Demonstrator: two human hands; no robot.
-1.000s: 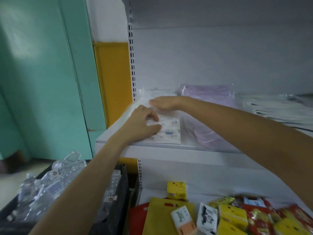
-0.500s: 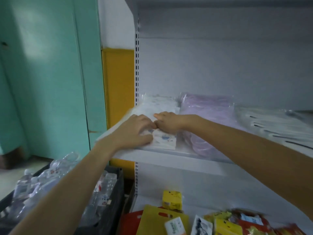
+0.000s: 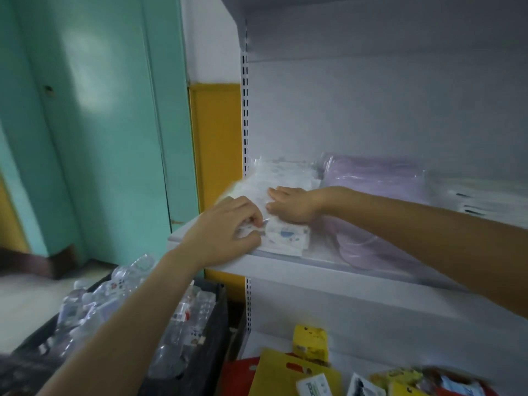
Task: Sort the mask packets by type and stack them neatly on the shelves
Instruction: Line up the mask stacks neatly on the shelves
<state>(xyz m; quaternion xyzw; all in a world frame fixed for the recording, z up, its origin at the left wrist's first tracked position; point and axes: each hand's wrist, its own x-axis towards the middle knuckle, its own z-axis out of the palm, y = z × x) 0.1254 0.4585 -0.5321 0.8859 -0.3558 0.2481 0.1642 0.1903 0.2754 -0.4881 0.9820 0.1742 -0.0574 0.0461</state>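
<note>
A stack of white printed mask packets [image 3: 288, 238] lies at the left end of the white shelf [image 3: 285, 264]. My left hand [image 3: 225, 230] rests on the stack's front left corner, fingers curled and pinching the packet edge. My right hand [image 3: 291, 205] lies flat on top of the stack, fingers straight, pressing it down. To the right lie lilac mask packets [image 3: 374, 178] in clear wrap. Further right sit white mask packets [image 3: 480, 195] with black ear loops.
A black crate of clear plastic bottles [image 3: 114, 304] stands below left, beside the shelf upright. The lower shelf holds yellow and red snack packets [image 3: 311, 347]. A teal door and yellow wall panel are on the left.
My right hand drew back from the stack's far edge toward the front, and now lies flat on top. My left hand stayed on the front corner. The view tilted upward.
</note>
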